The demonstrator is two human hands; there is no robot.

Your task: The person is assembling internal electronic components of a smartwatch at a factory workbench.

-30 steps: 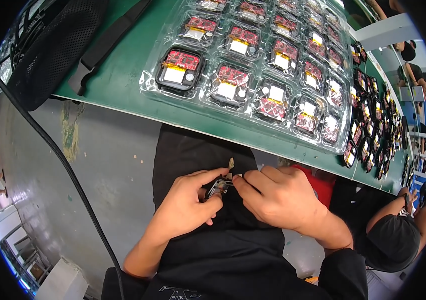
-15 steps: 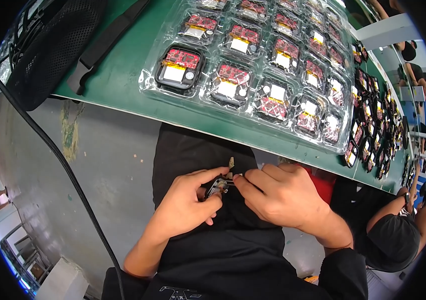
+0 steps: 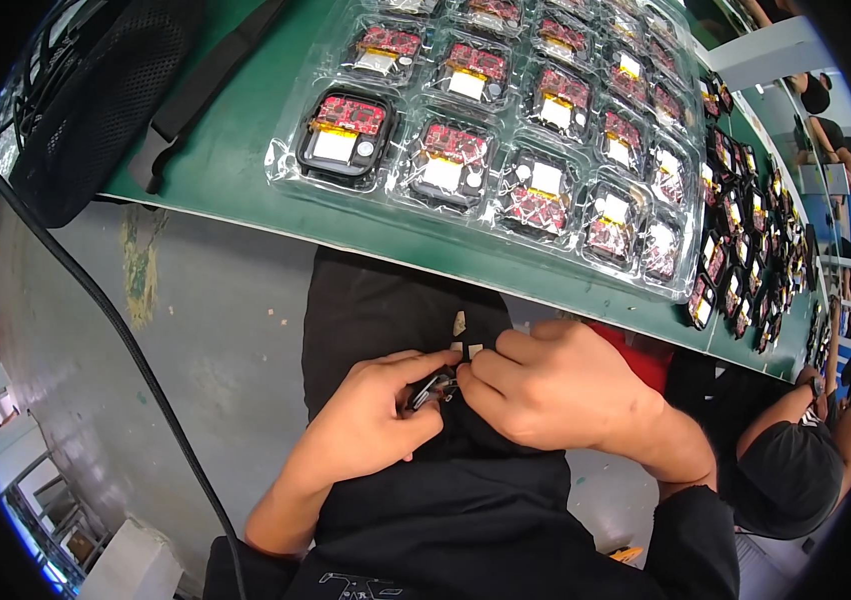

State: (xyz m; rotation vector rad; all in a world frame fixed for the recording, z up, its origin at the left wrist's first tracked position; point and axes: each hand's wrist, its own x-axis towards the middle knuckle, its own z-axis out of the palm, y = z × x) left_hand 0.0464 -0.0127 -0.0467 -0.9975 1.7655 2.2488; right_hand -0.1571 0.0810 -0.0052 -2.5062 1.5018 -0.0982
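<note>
Above my lap, my left hand (image 3: pixel 368 415) is closed around a small dark electronic device (image 3: pixel 430 391), with the thumb and index finger along its edges. Only part of its shiny side shows between the fingers. My right hand (image 3: pixel 571 390) is pinched at the device's right side. What its fingertips hold, if anything, is hidden behind the fingers. Small pale scraps (image 3: pixel 460 324) lie on the dark trousers (image 3: pixel 361 310) just beyond my fingertips.
On the green table (image 3: pixel 236 215) stands a clear plastic tray (image 3: pixel 282 170) of black cases with red circuit boards. More such units (image 3: pixel 736 290) crowd the right. A black strap (image 3: pixel 196 100) lies left; a black cable (image 3: pixel 126 320) hangs below. A co-worker (image 3: pixel 781 480) sits at right.
The device is tilted more and shows less between my hands. My right hand has moved slightly left and down, closer to my left. The view has shifted a little.
</note>
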